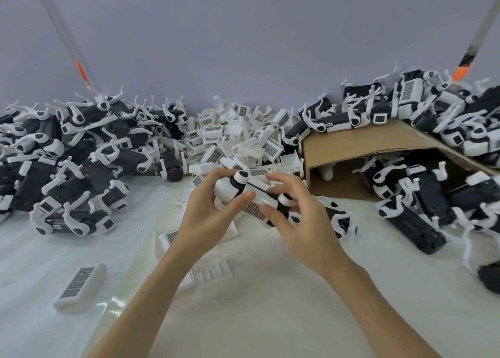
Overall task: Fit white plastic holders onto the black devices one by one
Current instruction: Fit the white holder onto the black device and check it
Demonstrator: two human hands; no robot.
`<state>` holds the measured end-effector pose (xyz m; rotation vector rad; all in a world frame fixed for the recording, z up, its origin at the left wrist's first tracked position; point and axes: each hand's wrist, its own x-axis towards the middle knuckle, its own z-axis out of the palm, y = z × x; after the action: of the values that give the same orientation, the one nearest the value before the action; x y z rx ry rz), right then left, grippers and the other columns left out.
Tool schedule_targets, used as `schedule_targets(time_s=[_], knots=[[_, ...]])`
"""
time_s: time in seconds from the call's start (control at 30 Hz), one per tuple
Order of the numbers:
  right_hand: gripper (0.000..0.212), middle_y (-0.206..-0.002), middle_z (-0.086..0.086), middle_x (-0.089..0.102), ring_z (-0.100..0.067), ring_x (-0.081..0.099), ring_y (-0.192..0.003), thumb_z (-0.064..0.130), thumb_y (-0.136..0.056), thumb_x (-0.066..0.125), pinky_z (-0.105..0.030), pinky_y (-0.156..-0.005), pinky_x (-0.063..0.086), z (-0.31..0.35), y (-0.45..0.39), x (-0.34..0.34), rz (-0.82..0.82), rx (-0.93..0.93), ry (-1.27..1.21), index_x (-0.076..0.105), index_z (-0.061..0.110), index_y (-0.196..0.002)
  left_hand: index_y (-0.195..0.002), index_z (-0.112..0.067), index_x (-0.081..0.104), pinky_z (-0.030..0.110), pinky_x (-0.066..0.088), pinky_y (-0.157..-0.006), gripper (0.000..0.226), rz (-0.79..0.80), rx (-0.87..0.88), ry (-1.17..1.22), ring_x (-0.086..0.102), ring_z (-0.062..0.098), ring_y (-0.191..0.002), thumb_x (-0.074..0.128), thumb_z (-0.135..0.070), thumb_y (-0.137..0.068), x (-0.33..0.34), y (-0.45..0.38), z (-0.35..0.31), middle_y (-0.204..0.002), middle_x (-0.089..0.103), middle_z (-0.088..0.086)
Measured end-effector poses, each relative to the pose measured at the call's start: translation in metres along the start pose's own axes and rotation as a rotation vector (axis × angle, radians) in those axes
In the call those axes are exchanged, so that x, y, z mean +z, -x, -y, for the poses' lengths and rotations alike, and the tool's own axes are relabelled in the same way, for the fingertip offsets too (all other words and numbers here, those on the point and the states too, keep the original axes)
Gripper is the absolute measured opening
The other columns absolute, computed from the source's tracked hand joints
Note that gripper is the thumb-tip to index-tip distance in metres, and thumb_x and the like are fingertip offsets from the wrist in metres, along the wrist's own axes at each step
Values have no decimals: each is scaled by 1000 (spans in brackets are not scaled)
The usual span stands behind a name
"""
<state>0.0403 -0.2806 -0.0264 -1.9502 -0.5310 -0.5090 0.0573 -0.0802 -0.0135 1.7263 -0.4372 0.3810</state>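
Both hands grip one black device (278,209) with a white plastic holder (230,188) on it, held above the table's middle. My left hand (208,217) wraps the white end, thumb pressed on the holder's long side. My right hand (300,217) pinches the other end, fingers spread over the black body. A pile of loose white holders (238,138) lies just behind my hands. Black devices with white arms are heaped at the left (67,163) and at the right (433,195).
A tipped cardboard box (378,138) at the right has devices inside and on top. Loose holders lie on the white table: one at the lower left (78,287), another under my left forearm (211,272). A grey wall (243,46) stands behind.
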Motion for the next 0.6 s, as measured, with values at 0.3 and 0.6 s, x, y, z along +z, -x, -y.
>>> schedule_targets(time_s=[0.3,0.6], knots=[[58,-117,12,69,-3,63,-117,30,-92,80,-20,-106,44,1,3,4,108,258,-48,51,41,-142,-110,-48,64,15,51,-75,37,92,-53,-94,66,2,-81,82,-61,-80,-5,0,10,-89,72,-18],[36,-117,20,71,6,61,-118,20,-96,76,-6,-99,40,21,-2,-3,182,272,-91,69,33,-129,-108,-43,70,15,52,-75,33,37,-31,-69,69,4,-83,90,-47,-81,-11,-2,9,-98,77,-11]])
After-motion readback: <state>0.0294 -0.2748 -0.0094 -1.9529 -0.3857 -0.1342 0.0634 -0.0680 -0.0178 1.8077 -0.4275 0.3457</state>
